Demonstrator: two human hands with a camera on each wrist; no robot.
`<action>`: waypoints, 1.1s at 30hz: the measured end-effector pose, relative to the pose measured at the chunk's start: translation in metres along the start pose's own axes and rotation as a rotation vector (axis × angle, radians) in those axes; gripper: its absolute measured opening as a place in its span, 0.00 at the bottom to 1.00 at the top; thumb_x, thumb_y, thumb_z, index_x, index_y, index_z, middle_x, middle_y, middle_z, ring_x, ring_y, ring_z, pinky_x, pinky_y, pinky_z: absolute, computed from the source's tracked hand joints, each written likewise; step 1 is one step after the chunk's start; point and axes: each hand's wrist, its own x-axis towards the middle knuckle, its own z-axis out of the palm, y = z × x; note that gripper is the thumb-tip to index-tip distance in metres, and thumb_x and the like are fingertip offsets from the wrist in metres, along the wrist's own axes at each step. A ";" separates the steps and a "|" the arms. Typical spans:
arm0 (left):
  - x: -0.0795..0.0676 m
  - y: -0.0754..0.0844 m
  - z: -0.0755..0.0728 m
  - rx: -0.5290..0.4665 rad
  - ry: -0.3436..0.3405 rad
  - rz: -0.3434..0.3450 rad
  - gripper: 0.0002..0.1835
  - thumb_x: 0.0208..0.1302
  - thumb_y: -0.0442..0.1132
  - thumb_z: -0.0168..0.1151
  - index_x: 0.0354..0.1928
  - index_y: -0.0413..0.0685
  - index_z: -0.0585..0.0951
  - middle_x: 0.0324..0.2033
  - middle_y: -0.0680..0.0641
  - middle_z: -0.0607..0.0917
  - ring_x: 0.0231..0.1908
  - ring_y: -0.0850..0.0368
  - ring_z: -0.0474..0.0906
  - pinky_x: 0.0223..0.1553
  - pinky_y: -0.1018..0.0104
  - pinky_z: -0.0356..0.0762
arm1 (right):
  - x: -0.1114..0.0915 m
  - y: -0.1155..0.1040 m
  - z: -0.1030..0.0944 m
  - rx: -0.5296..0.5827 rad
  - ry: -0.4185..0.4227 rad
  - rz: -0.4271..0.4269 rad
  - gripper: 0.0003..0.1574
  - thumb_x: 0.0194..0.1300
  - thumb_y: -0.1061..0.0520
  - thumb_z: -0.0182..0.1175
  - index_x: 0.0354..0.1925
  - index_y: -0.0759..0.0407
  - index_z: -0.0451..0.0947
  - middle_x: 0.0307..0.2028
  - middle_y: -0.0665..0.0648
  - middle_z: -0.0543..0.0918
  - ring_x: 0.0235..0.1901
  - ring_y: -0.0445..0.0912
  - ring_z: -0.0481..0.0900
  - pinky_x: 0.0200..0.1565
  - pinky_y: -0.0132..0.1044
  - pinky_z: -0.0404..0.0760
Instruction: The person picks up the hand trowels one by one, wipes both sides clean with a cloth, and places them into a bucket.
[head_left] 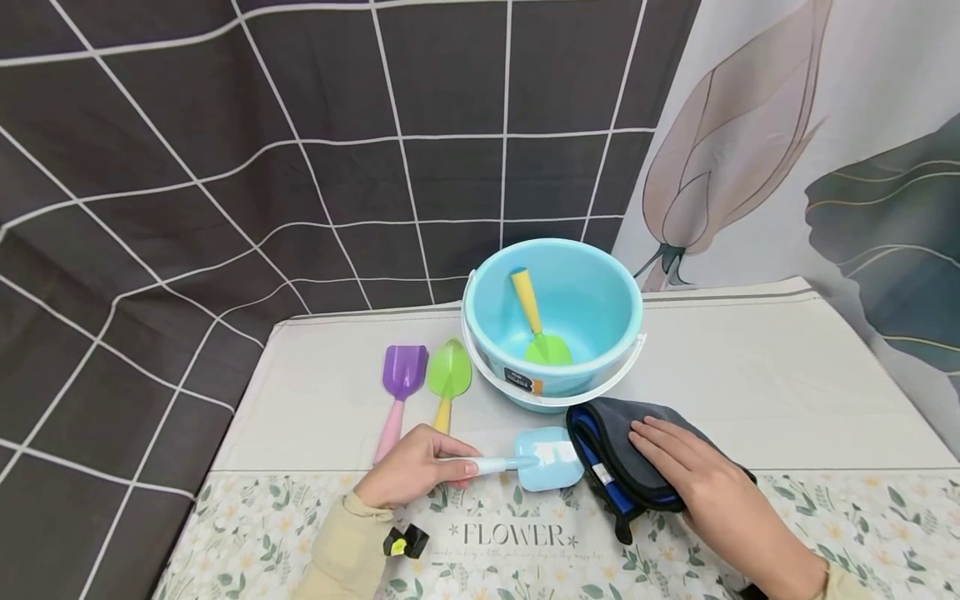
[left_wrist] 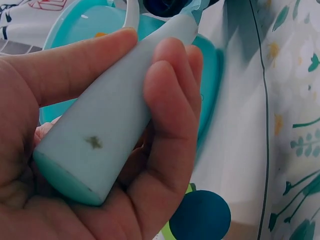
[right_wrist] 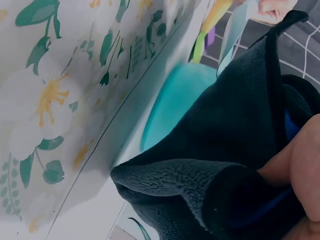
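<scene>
My left hand (head_left: 420,468) grips the pale handle of a light blue toy shovel (head_left: 550,460), whose scoop points right, close to a cloth. In the left wrist view the fingers and thumb curl round the shovel's handle (left_wrist: 107,112). A folded dark grey cloth (head_left: 611,429) with black edging and a blue inner side is held by my right hand (head_left: 708,479), its fingers lying across the top. In the right wrist view a digit presses into the fold of the cloth (right_wrist: 225,115); the other fingers are mostly hidden there.
Behind the hands stands a light blue bucket (head_left: 600,300) with a white handle, holding a green shovel with a yellow handle (head_left: 528,302). A purple shovel (head_left: 404,372) and a green trowel (head_left: 450,371) lie left of it. Dark checked fabric (head_left: 442,92) hangs behind the table.
</scene>
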 end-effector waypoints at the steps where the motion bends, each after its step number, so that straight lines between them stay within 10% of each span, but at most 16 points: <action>1: 0.000 0.000 0.000 -0.001 0.000 0.000 0.12 0.64 0.33 0.68 0.48 0.34 0.86 0.32 0.36 0.89 0.31 0.38 0.85 0.30 0.65 0.82 | 0.000 -0.001 -0.001 0.008 0.005 0.002 0.58 0.31 0.85 0.65 0.66 0.63 0.73 0.65 0.61 0.75 0.64 0.57 0.70 0.71 0.23 0.42; 19: 0.003 -0.001 0.003 -0.039 -0.013 -0.002 0.12 0.64 0.32 0.67 0.47 0.33 0.86 0.34 0.36 0.89 0.31 0.50 0.85 0.34 0.62 0.85 | 0.025 -0.036 -0.001 0.183 0.064 -0.097 0.57 0.38 0.81 0.55 0.70 0.60 0.69 0.68 0.61 0.72 0.70 0.53 0.65 0.73 0.29 0.50; 26: 0.006 -0.001 0.005 -0.069 -0.028 0.011 0.14 0.65 0.32 0.67 0.49 0.28 0.84 0.36 0.36 0.89 0.34 0.40 0.87 0.39 0.65 0.85 | 0.034 -0.046 0.002 0.192 0.091 -0.150 0.28 0.76 0.61 0.41 0.70 0.60 0.69 0.68 0.60 0.72 0.70 0.55 0.66 0.73 0.31 0.51; 33: 0.007 -0.001 0.007 -0.073 -0.036 0.019 0.15 0.65 0.31 0.66 0.50 0.26 0.83 0.35 0.35 0.89 0.33 0.46 0.88 0.39 0.65 0.85 | 0.038 -0.054 0.003 0.193 0.081 -0.164 0.35 0.81 0.54 0.24 0.70 0.60 0.69 0.69 0.58 0.72 0.70 0.54 0.66 0.73 0.31 0.51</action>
